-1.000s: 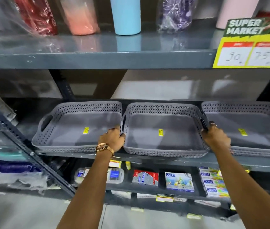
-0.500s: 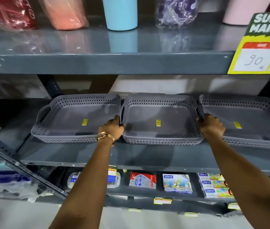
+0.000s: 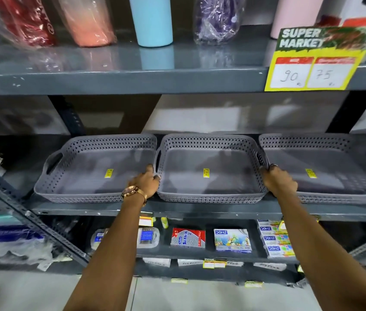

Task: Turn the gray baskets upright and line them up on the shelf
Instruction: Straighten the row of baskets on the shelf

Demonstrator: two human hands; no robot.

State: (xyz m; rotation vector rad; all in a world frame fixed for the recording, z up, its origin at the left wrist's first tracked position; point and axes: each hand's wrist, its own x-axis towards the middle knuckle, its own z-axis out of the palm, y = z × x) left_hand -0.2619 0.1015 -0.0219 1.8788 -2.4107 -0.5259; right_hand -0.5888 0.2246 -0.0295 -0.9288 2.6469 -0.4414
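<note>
The three baskets (image 3: pixel 209 167) between and beside the hands are gray, walls pierced with small diamond holes, each with a yellow sticker (image 3: pixel 206 172). The shelf (image 3: pixel 177 211) under them is dark gray. A gold watch (image 3: pixel 131 191) circles the left wrist.

Three gray perforated baskets, left (image 3: pixel 94 169), middle (image 3: pixel 209 169), right (image 3: pixel 325 169), stand upright, side by side on the gray shelf (image 3: pixel 177 209), each bearing a yellow sticker inside.
</note>
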